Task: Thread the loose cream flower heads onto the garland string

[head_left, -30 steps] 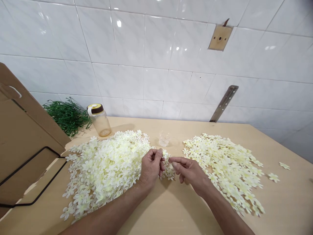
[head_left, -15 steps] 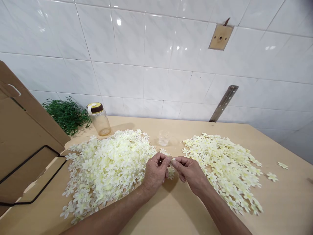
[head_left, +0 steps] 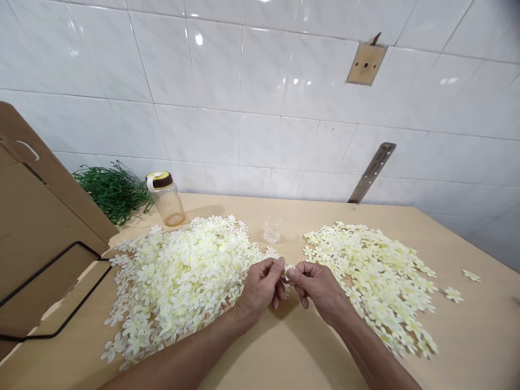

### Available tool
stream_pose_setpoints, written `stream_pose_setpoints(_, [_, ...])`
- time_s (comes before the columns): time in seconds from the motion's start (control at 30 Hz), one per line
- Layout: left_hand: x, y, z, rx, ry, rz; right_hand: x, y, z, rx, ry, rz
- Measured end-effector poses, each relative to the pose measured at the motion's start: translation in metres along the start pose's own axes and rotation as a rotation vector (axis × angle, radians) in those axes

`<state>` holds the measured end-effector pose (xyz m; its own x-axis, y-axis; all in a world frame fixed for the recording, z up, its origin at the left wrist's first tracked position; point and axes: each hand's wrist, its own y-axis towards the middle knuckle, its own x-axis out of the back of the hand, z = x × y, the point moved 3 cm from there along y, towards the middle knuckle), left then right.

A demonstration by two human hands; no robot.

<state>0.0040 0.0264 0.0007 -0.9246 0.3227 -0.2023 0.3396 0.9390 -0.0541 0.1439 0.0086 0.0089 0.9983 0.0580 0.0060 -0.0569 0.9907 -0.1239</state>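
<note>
My left hand (head_left: 260, 290) and my right hand (head_left: 319, 287) meet fingertip to fingertip above the wooden table (head_left: 284, 352), both pinching one small cream fabric flower (head_left: 287, 270) between thumbs and forefingers. A large heap of the same flowers (head_left: 179, 276) lies to the left of my hands. A flatter spread of flowers (head_left: 374, 271) lies to the right. A small clear plastic cup (head_left: 272, 230) stands just beyond my hands.
A plastic jar with a yellow and brown lid (head_left: 166, 198) stands at the back left beside a bundle of green stems (head_left: 111, 190). A cardboard box with a black strap (head_left: 36, 227) fills the left side. Two stray flowers (head_left: 461, 287) lie far right. White tiled wall behind.
Both hands have drawn closer together and slightly nearer to me, with the fingertips now closed on one flower lifted from the small cluster between the heaps.
</note>
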Motion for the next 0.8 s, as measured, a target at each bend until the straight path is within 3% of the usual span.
stream_pose_setpoints(0.23, [0.005, 0.005, -0.001, -0.007, -0.060, -0.069, 0.000, 0.000, 0.000, -0.017, 0.028, 0.014])
stream_pose_setpoints(0.53, [0.016, 0.009, -0.005, -0.031, -0.143, -0.277, 0.002, 0.000, -0.001, -0.049, 0.049, 0.005])
stream_pose_setpoints(0.8, [0.016, 0.010, -0.001, -0.062, -0.072, -0.227, 0.001, -0.004, 0.005, 0.066, -0.246, -0.004])
